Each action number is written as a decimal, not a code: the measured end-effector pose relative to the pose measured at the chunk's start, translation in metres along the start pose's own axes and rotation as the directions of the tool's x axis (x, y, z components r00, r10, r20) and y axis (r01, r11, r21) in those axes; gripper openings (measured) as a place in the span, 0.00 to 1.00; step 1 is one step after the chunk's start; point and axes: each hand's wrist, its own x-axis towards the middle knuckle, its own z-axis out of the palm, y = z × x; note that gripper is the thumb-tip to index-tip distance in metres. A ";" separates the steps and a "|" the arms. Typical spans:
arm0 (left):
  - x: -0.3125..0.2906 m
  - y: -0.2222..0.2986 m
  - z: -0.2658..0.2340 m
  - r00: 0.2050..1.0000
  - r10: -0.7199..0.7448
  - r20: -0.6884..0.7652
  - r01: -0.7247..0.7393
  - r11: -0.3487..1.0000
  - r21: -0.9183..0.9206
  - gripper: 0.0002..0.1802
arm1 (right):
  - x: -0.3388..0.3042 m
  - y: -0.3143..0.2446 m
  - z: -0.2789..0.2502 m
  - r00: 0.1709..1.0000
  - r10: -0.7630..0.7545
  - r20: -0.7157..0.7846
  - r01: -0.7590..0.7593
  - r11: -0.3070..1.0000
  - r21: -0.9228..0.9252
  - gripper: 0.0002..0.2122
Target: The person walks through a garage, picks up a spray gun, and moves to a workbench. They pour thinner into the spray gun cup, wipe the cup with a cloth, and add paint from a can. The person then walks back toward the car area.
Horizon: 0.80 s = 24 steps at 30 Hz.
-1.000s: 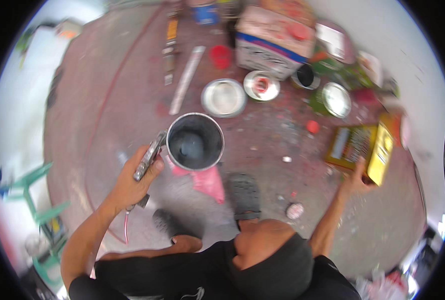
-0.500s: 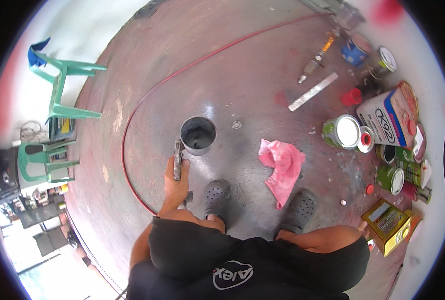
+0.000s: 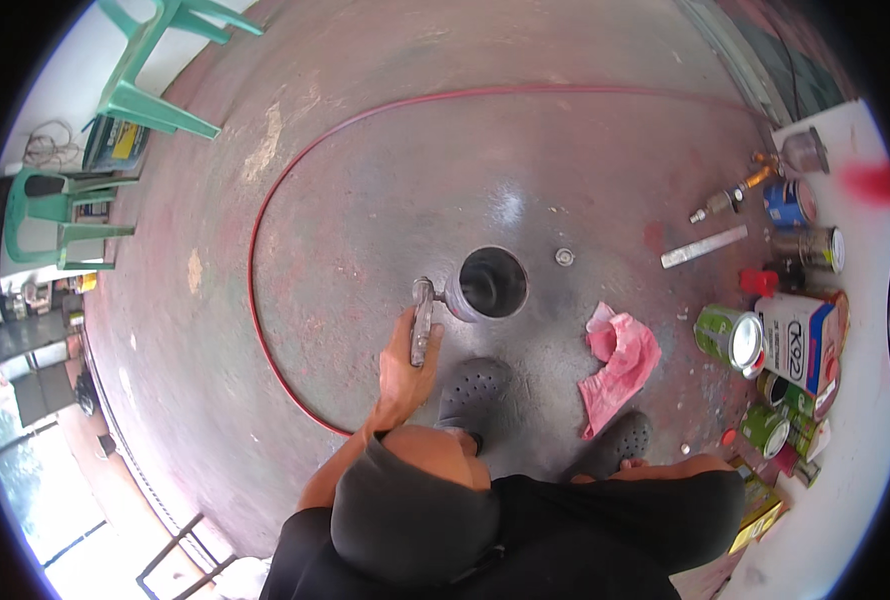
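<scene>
The only print big enough to read is a bold dark row of letters and digits on the pale face of the white box-shaped can (image 3: 783, 333), which stands at the right edge of the floor (image 3: 365, 200). Along that same edge, the blue can (image 3: 787, 204), the green can (image 3: 715, 328) with a pale lid and the partly hidden yellow tin (image 3: 760, 502) carry marks too small to make out. By the floor's upper left edge, a dark box (image 3: 101, 146) shows a yellow patch, its markings unreadable.
</scene>
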 end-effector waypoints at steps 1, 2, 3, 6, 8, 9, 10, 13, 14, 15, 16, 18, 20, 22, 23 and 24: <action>0.004 0.001 -0.002 0.999 -0.040 0.001 0.040 0.999 -0.016 0.22 | -0.004 0.001 -0.003 1.000 0.019 0.021 -0.019 1.000 -0.019 0.27; 0.006 0.000 -0.006 0.998 -0.067 0.000 0.067 0.996 -0.054 0.24 | -0.007 0.002 -0.005 0.999 0.037 0.035 -0.035 0.999 -0.037 0.27; 0.009 -0.002 -0.007 0.999 -0.050 -0.001 0.050 0.998 -0.028 0.24 | -0.005 0.002 -0.007 0.998 0.047 0.037 -0.046 0.998 -0.047 0.27; 0.011 -0.007 -0.008 0.999 -0.036 0.004 0.036 0.999 0.017 0.24 | -0.009 0.005 -0.017 0.995 0.087 0.056 -0.082 0.993 -0.085 0.26; 0.011 -0.010 -0.007 0.999 -0.051 0.003 0.051 0.999 -0.016 0.22 | -0.012 0.005 -0.022 0.992 0.103 0.069 -0.096 0.990 -0.101 0.26; 0.012 -0.010 -0.006 0.998 -0.055 0.002 0.055 0.998 -0.018 0.21 | -0.013 0.005 -0.023 0.991 0.108 0.077 -0.100 0.989 -0.111 0.26; 0.014 -0.008 -0.007 0.998 -0.055 0.005 0.055 0.998 -0.021 0.20 | -0.014 0.005 -0.026 0.990 0.113 0.081 -0.104 0.988 -0.115 0.26; 0.015 0.000 -0.009 1.000 -0.012 0.009 0.012 0.999 -0.039 0.18 | -0.017 0.003 -0.030 0.987 0.127 0.097 -0.113 0.985 -0.131 0.25; 0.014 0.002 -0.009 1.000 0.010 0.008 -0.009 0.999 -0.046 0.18 | -0.018 0.003 -0.031 0.986 0.129 0.104 -0.114 0.984 -0.135 0.25; 0.014 0.001 -0.009 1.000 -0.001 0.024 0.002 0.999 -0.044 0.18 | -0.019 0.003 -0.032 0.986 0.130 0.109 -0.114 0.983 -0.141 0.25; 0.012 -0.002 -0.011 0.999 -0.013 0.040 0.014 0.999 -0.040 0.18 | -0.020 0.003 -0.032 0.984 0.135 0.116 -0.118 0.982 -0.145 0.25; 0.008 -0.005 -0.011 0.999 -0.006 0.039 0.008 0.999 -0.041 0.18 | -0.022 0.002 -0.033 0.982 0.139 0.128 -0.119 0.981 -0.151 0.24; 0.005 -0.005 -0.012 0.999 0.031 0.010 -0.031 0.998 -0.048 0.18 | -0.026 0.003 -0.033 0.980 0.139 0.143 -0.116 0.980 -0.163 0.24; 0.003 -0.002 -0.013 1.000 -0.002 0.017 0.003 0.997 -0.082 0.18 | -0.029 0.003 -0.034 0.979 0.141 0.146 -0.115 0.978 -0.174 0.24; 0.002 0.000 -0.012 1.000 -0.017 0.024 0.019 0.995 -0.100 0.18 | -0.032 0.003 -0.034 0.979 0.141 0.148 -0.114 0.978 -0.177 0.24; 0.001 -0.001 -0.013 0.999 -0.028 0.037 0.032 0.994 -0.105 0.18 | -0.033 0.003 -0.034 0.979 0.136 0.150 -0.107 0.977 -0.186 0.23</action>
